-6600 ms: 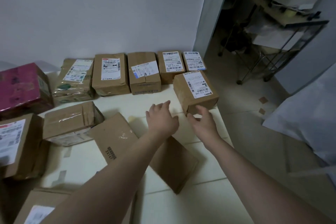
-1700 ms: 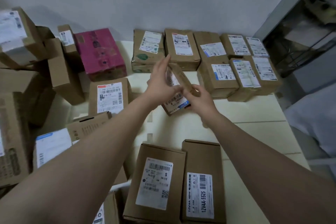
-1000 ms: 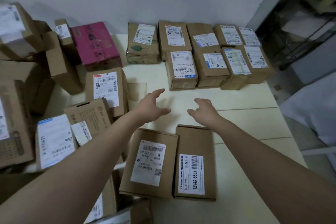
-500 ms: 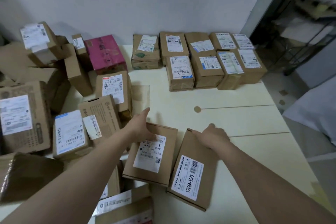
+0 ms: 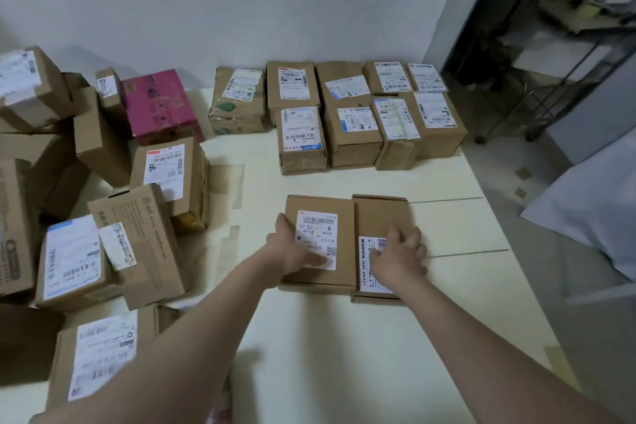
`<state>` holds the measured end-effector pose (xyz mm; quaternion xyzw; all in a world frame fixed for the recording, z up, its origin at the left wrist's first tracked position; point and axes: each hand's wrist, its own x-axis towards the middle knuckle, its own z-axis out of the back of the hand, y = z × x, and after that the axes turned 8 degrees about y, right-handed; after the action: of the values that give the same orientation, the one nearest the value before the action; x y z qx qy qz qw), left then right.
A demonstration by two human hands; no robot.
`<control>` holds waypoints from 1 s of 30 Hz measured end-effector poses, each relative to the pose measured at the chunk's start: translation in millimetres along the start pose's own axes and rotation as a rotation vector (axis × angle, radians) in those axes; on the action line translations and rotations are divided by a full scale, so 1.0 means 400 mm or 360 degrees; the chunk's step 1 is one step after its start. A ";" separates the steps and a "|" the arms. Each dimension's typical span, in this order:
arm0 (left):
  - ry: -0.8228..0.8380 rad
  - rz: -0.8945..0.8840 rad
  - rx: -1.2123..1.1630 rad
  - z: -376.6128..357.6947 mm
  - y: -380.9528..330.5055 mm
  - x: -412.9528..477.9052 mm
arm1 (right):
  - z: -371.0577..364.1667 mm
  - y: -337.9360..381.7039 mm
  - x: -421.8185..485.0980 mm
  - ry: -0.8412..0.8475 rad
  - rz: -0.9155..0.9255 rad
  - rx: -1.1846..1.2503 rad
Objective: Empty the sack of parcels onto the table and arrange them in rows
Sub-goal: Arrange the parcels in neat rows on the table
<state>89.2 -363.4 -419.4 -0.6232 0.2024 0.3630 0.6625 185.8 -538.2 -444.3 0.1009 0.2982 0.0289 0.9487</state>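
Observation:
Two flat brown parcels lie side by side in the middle of the cream table (image 5: pixel 344 354). My left hand (image 5: pixel 292 251) rests on the left flat parcel (image 5: pixel 320 206), thumb along its left edge and fingers across its white label. My right hand (image 5: pixel 399 255) presses on the right flat parcel (image 5: pixel 378 217), covering part of its label. Behind them stand two neat rows of labelled parcels: a back row (image 5: pixel 292 86) against the wall and a second row (image 5: pixel 354 134) in front of it. No sack can be seen.
An untidy heap of brown parcels (image 5: pixel 103 234) fills the table's left side, with a pink box (image 5: pixel 158 107) at the back. The table's right edge (image 5: pixel 509 251) drops to the floor, where a metal rack (image 5: pixel 568 45) and a white bundle (image 5: pixel 592 210) stand.
Both hands came down onto the two flat parcels and pushed them away from me. The right one, skewed half a second ago, now lies square beside the left one.

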 end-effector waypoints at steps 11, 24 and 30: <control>-0.0042 -0.0185 0.0477 -0.275 -0.089 0.062 | 0.132 -0.199 0.103 -0.0117 -0.0046 0.0117; -0.0448 -0.0433 0.0603 -0.374 -0.171 0.159 | 0.222 -0.244 0.230 0.0050 -0.0213 0.0125; -0.0498 -0.0446 0.0588 -0.364 -0.171 0.178 | 0.242 -0.259 0.255 -0.0036 -0.0130 0.0216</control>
<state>212.6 -486.1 -444.8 -0.4503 0.0724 0.3167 0.8317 324.1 -644.6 -445.5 0.1531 0.2925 -0.0312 0.9434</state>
